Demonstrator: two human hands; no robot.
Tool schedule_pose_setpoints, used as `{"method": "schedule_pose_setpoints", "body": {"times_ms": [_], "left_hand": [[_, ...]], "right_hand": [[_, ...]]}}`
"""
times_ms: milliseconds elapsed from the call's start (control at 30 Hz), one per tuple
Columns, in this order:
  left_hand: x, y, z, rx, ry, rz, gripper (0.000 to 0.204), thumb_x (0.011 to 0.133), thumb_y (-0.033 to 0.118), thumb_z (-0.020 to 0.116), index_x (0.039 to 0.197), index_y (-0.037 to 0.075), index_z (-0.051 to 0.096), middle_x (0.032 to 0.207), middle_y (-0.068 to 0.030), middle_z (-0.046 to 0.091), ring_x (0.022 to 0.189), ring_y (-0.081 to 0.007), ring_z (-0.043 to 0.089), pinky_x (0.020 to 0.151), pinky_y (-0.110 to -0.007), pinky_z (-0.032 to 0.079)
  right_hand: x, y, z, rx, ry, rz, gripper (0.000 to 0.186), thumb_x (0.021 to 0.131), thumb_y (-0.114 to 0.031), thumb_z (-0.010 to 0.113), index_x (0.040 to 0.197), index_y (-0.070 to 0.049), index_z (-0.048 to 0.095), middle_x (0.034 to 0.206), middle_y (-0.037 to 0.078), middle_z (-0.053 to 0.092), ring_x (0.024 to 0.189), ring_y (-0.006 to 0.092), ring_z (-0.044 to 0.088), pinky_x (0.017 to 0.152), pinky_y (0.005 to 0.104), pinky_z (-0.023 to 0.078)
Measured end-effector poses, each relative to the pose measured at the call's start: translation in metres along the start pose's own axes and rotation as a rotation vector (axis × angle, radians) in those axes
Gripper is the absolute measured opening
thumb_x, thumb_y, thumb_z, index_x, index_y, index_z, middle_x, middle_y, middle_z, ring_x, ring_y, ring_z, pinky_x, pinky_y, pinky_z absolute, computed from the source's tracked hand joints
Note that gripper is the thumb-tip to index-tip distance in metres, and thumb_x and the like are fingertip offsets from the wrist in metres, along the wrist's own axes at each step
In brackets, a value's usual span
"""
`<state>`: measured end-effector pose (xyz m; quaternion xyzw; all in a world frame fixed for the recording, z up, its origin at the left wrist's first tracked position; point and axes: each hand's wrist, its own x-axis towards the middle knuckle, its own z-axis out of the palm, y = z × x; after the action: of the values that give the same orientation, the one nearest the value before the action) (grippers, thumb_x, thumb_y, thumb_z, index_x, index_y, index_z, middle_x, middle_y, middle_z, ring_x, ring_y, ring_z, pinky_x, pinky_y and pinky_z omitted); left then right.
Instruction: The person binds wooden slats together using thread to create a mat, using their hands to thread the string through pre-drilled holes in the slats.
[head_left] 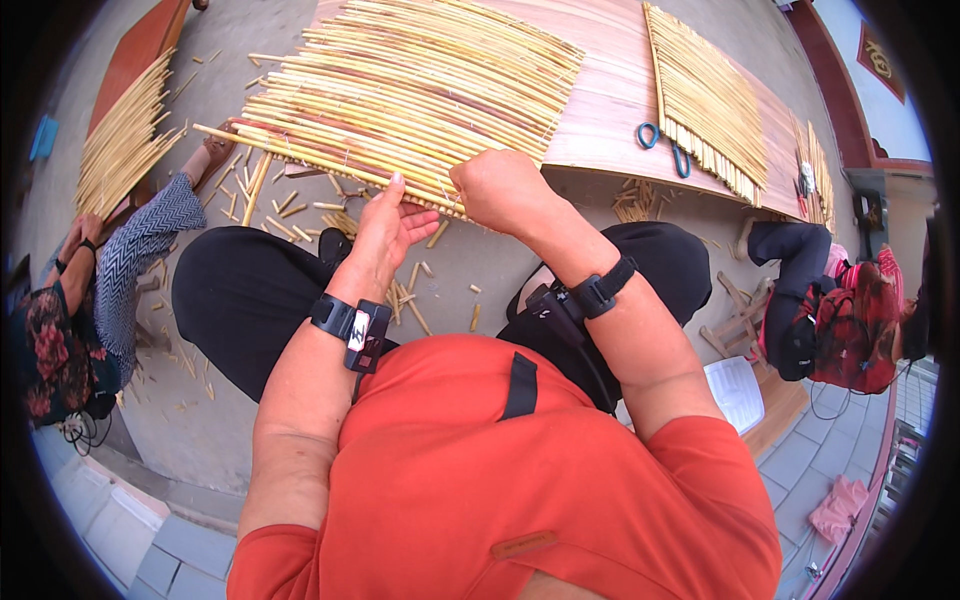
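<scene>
Stick mat (420,85) mostly laid, we judge; tying-off likely left.
Left hand (385,228) loosely open; right hand (500,190) closed, contents hidden.

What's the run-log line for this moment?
left hand: open, at near edge of stick mat | right hand: curled at same edge, contents hidden | second mat: on table

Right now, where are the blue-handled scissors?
In the head view, the blue-handled scissors are right of centre, toward the top, on the wooden tabletop against the lower-left edge of the narrower stick mat.
</scene>
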<state>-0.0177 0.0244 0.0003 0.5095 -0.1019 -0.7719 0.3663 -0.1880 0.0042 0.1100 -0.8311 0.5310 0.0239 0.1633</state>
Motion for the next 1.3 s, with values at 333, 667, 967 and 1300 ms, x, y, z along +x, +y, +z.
{"method": "schedule_pose_setpoints", "body": {"times_ms": [333,667,967,1300], "left_hand": [[-0.004,0.001,0.011,-0.022,0.071,-0.047,0.045,0.098,0.047,0.045,0.115,0.006,0.053,0.095,-0.0150,0.060,0.086,-0.0274,0.060,0.075,-0.046,0.053],[0.001,-0.006,0.017,-0.143,0.050,-0.008,0.039,0.100,0.045,0.039,0.110,0.009,0.049,0.087,-0.0096,0.060,0.071,-0.0210,0.058,0.067,-0.039,0.054],[0.000,-0.009,0.020,-0.122,0.099,0.054,0.038,0.101,0.043,0.038,0.114,0.009,0.048,0.094,-0.0101,0.061,0.079,-0.0220,0.060,0.072,-0.038,0.052],[0.001,-0.013,0.021,-0.159,0.063,0.087,0.038,0.101,0.042,0.038,0.115,0.009,0.048,0.094,-0.0134,0.061,0.079,-0.0233,0.061,0.072,-0.039,0.052]], "right_hand": [[0.021,-0.022,-0.018,-0.284,-0.225,-0.074,0.014,0.074,-0.008,0.059,0.080,-0.002,0.071,0.079,0.017,0.069,0.076,0.0325,0.069,0.065,0.0416,0.055],[0.026,-0.032,-0.015,-0.382,-0.307,-0.081,0.013,0.075,-0.009,0.059,0.079,-0.003,0.071,0.078,0.016,0.069,0.075,0.0310,0.069,0.064,0.0403,0.055],[0.031,-0.042,-0.006,-0.443,-0.371,-0.104,0.014,0.075,-0.013,0.064,0.084,-0.007,0.073,0.085,0.011,0.071,0.081,0.0269,0.070,0.067,0.0381,0.055],[0.022,-0.033,0.024,-0.467,-0.194,-0.145,0.011,0.075,-0.013,0.062,0.073,-0.007,0.070,0.073,0.010,0.069,0.067,0.0258,0.069,0.057,0.0353,0.054]]}}
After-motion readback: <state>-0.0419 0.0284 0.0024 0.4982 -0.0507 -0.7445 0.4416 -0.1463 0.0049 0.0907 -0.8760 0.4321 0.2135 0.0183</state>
